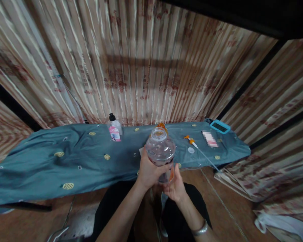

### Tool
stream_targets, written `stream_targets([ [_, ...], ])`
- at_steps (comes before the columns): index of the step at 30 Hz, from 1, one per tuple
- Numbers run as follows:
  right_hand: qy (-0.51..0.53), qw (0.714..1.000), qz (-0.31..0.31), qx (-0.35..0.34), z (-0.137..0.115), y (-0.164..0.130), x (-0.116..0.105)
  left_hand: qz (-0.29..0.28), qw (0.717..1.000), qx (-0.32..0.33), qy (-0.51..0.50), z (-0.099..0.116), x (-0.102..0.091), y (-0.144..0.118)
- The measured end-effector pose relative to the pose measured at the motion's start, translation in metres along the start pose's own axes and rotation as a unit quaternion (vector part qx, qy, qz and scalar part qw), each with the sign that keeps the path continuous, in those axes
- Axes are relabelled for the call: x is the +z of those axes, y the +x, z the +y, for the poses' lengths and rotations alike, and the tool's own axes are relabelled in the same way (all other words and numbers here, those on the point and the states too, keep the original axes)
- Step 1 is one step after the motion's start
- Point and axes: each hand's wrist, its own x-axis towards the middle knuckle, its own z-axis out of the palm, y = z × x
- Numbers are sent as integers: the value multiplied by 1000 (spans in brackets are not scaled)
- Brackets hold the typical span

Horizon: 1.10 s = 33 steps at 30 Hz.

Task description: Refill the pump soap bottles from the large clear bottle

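clear round plastic bottle [160,148] standing upright, open mouth pointing up | left hand [148,172] wrapping its side | right hand [175,186] cupping its base

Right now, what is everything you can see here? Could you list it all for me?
Clear plastic bottle, open at the top: one, transparent, held up in both hands before the table.
Small clear bottle with black cap and pink label: one, standing at the table's back edge, left of centre.
Orange-handled thin tool: one, orange and white, lying on the cloth to the right.
Small round white lid: one, white, beside the tool.
Teal-framed flat device: one, at the table's far right corner.
Blue-grey patterned tablecloth: one, covering the table.
Striped beige curtain: behind the table.
Left hand: gripping the bottle's side.
Right hand: supporting its bottom; silver bracelet on the wrist.
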Motion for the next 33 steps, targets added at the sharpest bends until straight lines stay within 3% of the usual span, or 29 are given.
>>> stream_targets([
  [5, 56, 996, -27, -69, -7, -10, -18, -54, 997, -25, -39, -1, 24, -2],
  [11, 91, 988, -23, -124, -15, -22, -28, -98, 995, 0, -11, -14, 41, -2],
  [15, 94, 987, 0, -128, -23, -28, -17, -121, 991, 50, 7, -21, 27, 7],
  [17, 91, 988, 13, -121, -27, -32, -9, -75, 992, 100, 19, -26, 10, 20],
  [19, 90, 989, 25, -118, -32, -36, -3, 11, 988, 137, 68, -36, -8, 38],
  [22, 90, 988, 46, -121, -39, -38, 1, 85, 981, 99, 144, -56, -24, 66],
  [27, 92, 984, 82, -132, -46, -35, -4, 39, 982, 54, 174, -86, -20, 93],
  [33, 95, 977, 119, -148, -47, -33, -10, 11, 978, 54, 200, -96, -14, 99],
])
